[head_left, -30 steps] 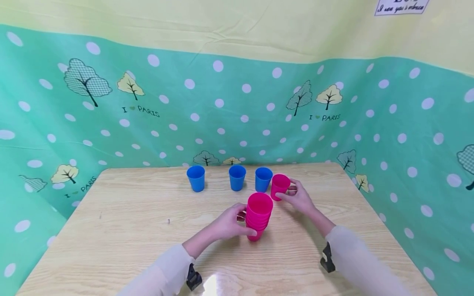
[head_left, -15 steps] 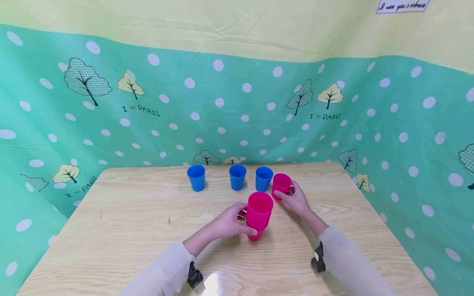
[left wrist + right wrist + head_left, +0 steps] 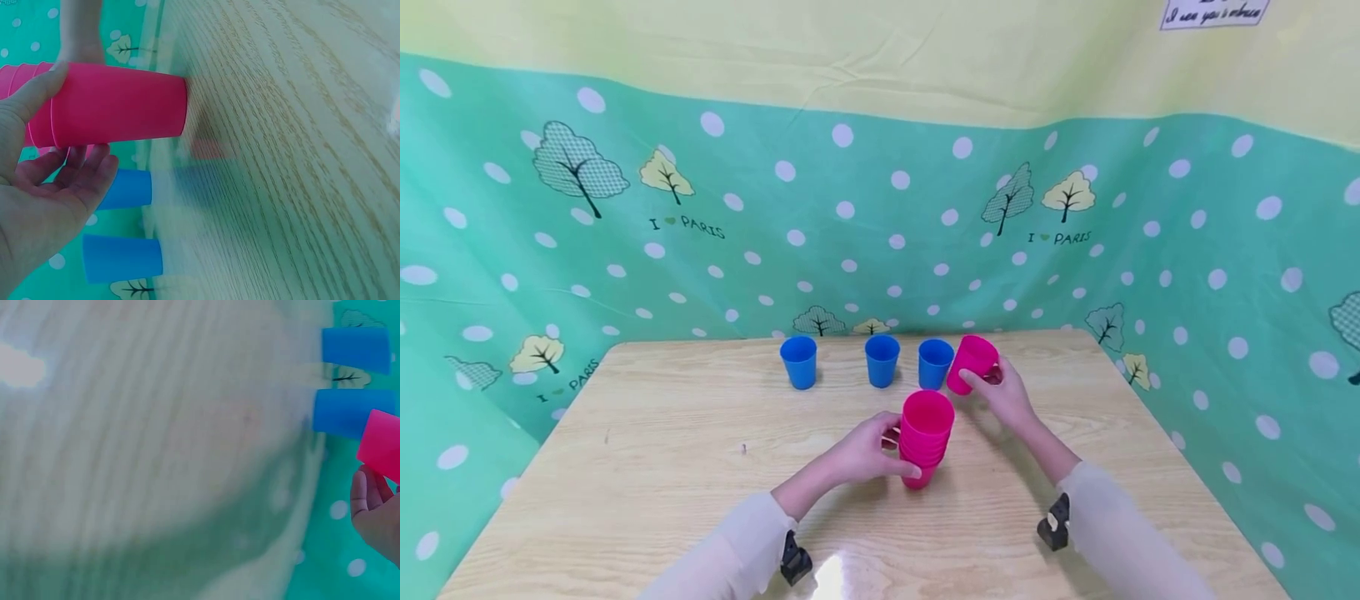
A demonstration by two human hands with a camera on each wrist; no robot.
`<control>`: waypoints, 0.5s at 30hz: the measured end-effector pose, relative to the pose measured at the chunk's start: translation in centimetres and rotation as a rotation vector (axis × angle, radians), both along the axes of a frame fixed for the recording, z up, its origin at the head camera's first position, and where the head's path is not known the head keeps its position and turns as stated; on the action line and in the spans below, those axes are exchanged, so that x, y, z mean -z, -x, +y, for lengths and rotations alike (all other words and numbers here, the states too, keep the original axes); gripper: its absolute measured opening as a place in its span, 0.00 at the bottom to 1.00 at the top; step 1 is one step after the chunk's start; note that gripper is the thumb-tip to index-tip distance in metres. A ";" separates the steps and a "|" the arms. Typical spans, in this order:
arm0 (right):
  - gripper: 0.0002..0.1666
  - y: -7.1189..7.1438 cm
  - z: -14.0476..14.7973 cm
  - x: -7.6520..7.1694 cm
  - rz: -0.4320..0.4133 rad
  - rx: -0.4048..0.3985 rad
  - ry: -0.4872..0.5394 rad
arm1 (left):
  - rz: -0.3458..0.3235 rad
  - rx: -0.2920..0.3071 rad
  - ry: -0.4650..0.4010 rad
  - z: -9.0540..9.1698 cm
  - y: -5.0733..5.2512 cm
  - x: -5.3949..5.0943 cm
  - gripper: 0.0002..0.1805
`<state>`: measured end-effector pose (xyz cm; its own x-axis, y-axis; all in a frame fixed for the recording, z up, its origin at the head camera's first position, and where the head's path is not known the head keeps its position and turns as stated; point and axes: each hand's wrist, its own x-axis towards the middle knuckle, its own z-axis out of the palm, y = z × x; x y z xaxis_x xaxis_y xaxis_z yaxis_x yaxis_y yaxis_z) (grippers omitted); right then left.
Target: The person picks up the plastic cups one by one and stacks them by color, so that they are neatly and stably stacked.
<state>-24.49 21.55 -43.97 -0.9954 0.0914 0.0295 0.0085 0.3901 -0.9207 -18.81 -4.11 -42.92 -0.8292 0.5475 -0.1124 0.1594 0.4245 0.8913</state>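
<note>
My left hand holds a stack of nested pink cups, thumb and fingers on either side; in the left wrist view the stack stands upright on the wood. Farther right, my right hand grips a single pink cup, which tilts with its rim to the right beside the rightmost blue cup. In the right wrist view this pink cup overlaps a blue cup and seems lifted from the table.
Two more blue cups, a middle one and a left one, stand upright along the back of the wooden table. Behind the table hangs a green dotted cloth, with another side of it at the right.
The single pink cup in my right hand has risen, moved slightly toward the back, and tipped to the right. My left hand and the stack have stayed in place.
</note>
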 end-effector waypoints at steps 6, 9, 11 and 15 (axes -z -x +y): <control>0.37 -0.8 -0.5 -2.6 0.070 -0.038 0.023 | 0.006 0.006 -0.008 0.1 0.0 0.1 0.33; 0.33 -1.5 -1.0 -4.3 0.106 -0.067 0.036 | 0.005 0.009 -0.011 0.0 0.1 0.1 0.33; 0.31 -1.8 -1.2 -5.1 0.134 -0.087 0.047 | 0.003 0.011 -0.012 0.0 0.1 0.1 0.33; 0.31 -2.4 -1.6 -6.7 0.169 -0.121 0.068 | 0.000 0.014 -0.015 -0.1 0.1 0.2 0.34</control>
